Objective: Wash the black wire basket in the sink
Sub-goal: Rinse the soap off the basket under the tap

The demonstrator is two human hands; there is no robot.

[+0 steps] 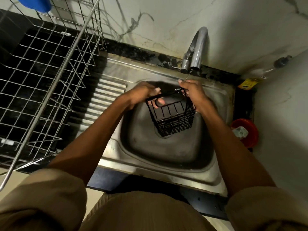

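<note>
A small black wire basket (173, 118) hangs over the steel sink (166, 152), above the drain. My left hand (143, 95) grips its left rim, with fingers curled inside the top wire. My right hand (191, 94) holds the right rim and back corner. A thin stream of water falls from the chrome tap (195, 50) onto my right hand's knuckles. The basket tilts slightly, its open top facing up towards me.
A large steel wire dish rack (50, 77) fills the black counter on the left, with a blue item (35, 4) at its top. The ribbed drainboard (103, 100) lies between rack and basin. A red bowl (248, 135) and a yellow packet (248, 84) sit at right.
</note>
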